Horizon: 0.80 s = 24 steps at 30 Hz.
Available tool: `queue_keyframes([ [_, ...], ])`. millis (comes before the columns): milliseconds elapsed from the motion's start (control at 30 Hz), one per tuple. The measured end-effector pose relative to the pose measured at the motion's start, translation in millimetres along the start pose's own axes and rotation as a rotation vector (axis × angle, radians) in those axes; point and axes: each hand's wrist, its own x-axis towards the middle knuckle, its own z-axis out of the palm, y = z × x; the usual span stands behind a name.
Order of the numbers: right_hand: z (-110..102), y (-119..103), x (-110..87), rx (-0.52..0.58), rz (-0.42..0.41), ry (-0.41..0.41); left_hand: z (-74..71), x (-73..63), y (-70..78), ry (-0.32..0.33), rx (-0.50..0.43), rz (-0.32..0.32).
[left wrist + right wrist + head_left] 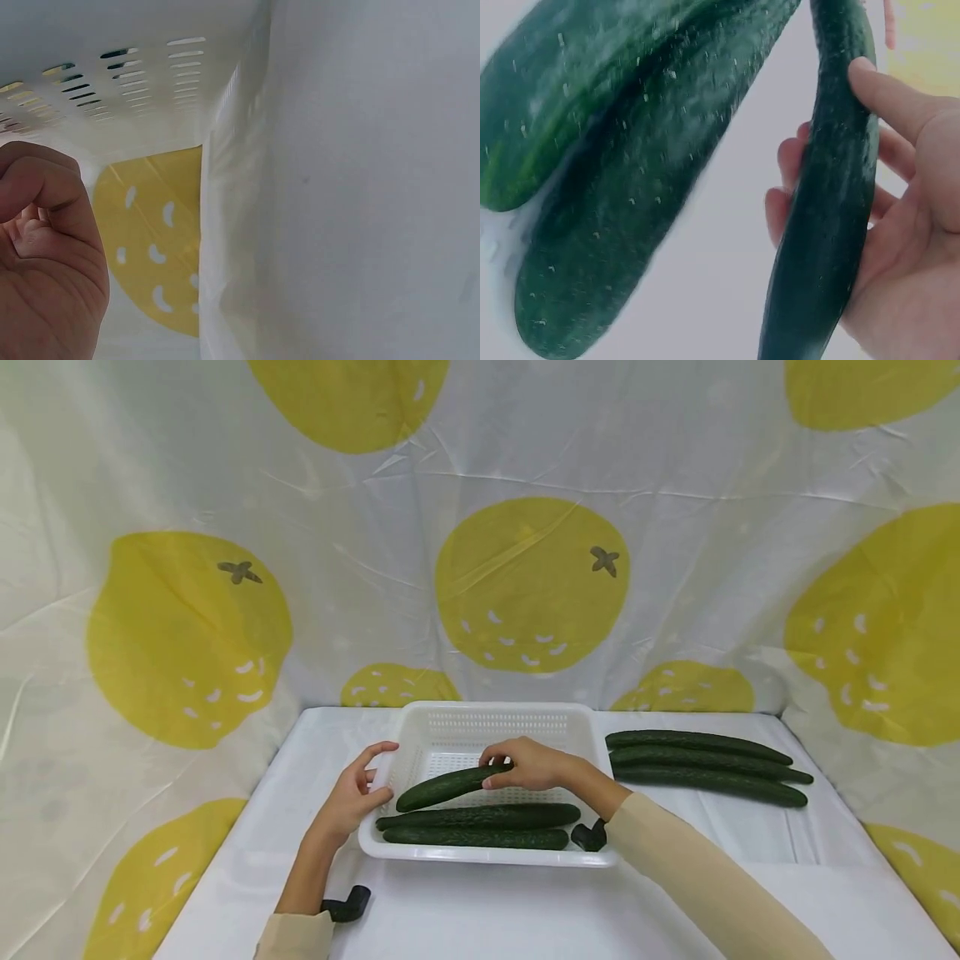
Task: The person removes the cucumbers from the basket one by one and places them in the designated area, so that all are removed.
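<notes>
My right hand grips a dark green cucumber inside a white plastic basket. In the right wrist view its thumb lies along one side of the cucumber, with fingertips showing on the other side. Two more cucumbers lie side by side along the basket's near wall. At the left side of the basket, my left hand holds the rim. The left wrist view shows the hand with curled fingers beside the slotted basket wall; the fingertips' contact is hidden there.
Right of the basket, three cucumbers lie together on the white tablecloth. A cloth backdrop printed with yellow fruit stands behind and at both sides. Black wrist camera parts show near each forearm.
</notes>
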Motion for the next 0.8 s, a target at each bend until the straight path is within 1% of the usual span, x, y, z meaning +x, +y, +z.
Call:
queue_keyframes([
  [133,-6,-4,-5.7,-0.02,-0.015,0.054,-0.4,0.4,-0.4,-0.008,-0.01,0.016],
  [267,-15,-9,-13.4,-0.01,-0.016,0.103,-0.6,0.5,-0.9,-0.022,-0.014,0.027],
  [367,-22,-12,-20.5,0.006,-0.023,0.133,-0.4,0.4,-0.7,-0.008,0.0,0.012],
  [567,-36,-17,-37.0,0.006,-0.033,0.199,0.5,0.1,1.8,0.015,0.041,0.004],
  [800,-51,-15,-59.9,-0.002,-0.032,0.264,2.0,-0.4,2.4,0.019,0.038,-0.004],
])
